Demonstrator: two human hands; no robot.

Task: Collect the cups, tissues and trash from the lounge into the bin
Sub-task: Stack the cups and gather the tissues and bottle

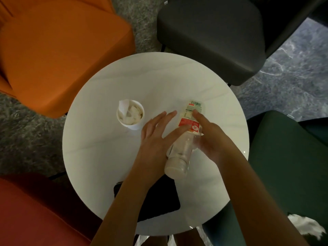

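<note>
A clear plastic bottle point(184, 139) with a red and white label is tilted above the round white table point(106, 157), its white cap end toward me. My right hand point(211, 139) grips the bottle from the right, index finger lying along the label. My left hand point(156, 134) has straight, spread fingers, and its thumb side touches the bottle's left side. A white paper cup point(130, 114) stuffed with crumpled tissue stands on the table, left of my left hand.
A black flat object point(159, 201) lies on the table's near edge under my left forearm. Around the table stand an orange chair point(62, 55), a dark grey chair point(213, 36), a green chair point(287, 166) and a red chair point(35, 210). A white crumpled item point(305, 226) lies at bottom right.
</note>
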